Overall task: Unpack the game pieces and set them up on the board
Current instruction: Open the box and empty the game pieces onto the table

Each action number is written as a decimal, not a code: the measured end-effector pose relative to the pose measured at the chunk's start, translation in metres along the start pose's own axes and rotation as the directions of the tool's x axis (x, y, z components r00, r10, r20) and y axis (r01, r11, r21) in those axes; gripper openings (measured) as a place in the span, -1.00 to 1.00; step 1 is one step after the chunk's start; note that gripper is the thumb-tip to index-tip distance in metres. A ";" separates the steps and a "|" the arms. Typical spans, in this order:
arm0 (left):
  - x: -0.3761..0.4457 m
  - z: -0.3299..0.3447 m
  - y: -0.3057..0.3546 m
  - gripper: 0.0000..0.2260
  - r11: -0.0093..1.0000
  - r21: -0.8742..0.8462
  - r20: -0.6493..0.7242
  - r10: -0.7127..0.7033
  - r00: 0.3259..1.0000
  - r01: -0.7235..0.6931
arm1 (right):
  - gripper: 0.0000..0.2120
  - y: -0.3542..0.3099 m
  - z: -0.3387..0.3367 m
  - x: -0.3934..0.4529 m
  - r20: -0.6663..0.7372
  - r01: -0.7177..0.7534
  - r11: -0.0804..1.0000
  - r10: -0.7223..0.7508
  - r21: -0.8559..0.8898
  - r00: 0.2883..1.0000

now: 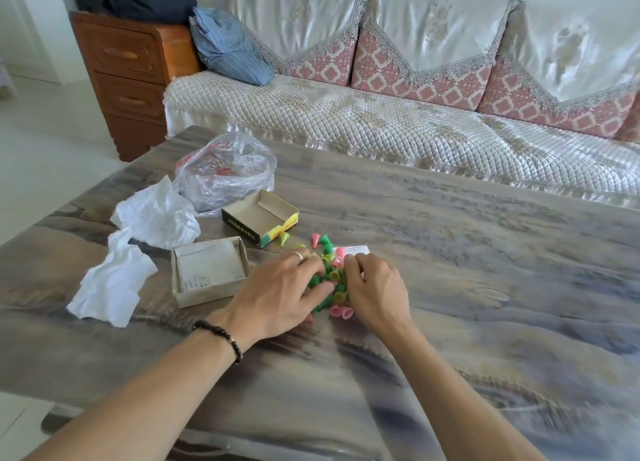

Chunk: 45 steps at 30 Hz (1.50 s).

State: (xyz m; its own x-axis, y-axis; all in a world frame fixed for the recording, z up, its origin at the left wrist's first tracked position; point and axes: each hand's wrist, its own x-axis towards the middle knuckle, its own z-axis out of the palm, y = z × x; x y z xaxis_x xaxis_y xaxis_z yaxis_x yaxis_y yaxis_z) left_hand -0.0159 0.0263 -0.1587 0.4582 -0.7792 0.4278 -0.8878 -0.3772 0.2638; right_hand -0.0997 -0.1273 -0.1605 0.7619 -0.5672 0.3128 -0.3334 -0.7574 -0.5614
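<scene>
Both hands over a heap of pegs, frame centre.
Left hand (282, 287) lies flat on the pegs (330, 277); right hand (375, 287) hides its fingertips, grip unclear; box (260, 216) print unreadable.

Both bare forearms reach in from the bottom of the frame and meet near its centre. The left hand (280, 287) lies palm down, fingers spread and gently bent. The right hand (375, 287) sits just beside it, knuckles up, fingers curled under.
</scene>
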 end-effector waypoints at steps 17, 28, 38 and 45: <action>-0.075 -0.059 -0.094 -0.34 0.933 0.060 0.002 -0.355 0.935 0.355 | -0.67 -0.141 0.072 0.015 0.365 0.445 0.859 -0.341 -0.253 0.866; -0.073 -0.061 -0.098 -0.20 0.922 0.086 0.058 -0.382 0.922 0.377 | -0.85 -0.162 0.076 0.031 0.424 0.129 0.984 -0.066 -0.121 0.903; -0.049 -0.076 -0.062 0.01 0.941 -0.108 -0.107 -0.331 0.937 0.320 | -0.88 -0.139 0.006 0.035 0.043 0.080 0.937 -0.101 0.341 0.994; -0.006 -0.076 0.010 0.05 0.906 -0.422 -0.208 -0.144 0.968 0.044 | -0.90 -0.101 -0.071 0.016 -0.064 0.055 0.848 -0.025 0.527 0.998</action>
State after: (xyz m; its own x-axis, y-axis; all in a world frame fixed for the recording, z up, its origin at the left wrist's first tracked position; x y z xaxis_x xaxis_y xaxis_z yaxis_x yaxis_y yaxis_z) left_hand -0.0244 0.0648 -0.0931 0.5803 -0.5956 0.5555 -0.7651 -0.1650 0.6224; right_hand -0.0936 -0.0825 -0.0444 0.7328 -0.5675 0.3754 0.0517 -0.5037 -0.8623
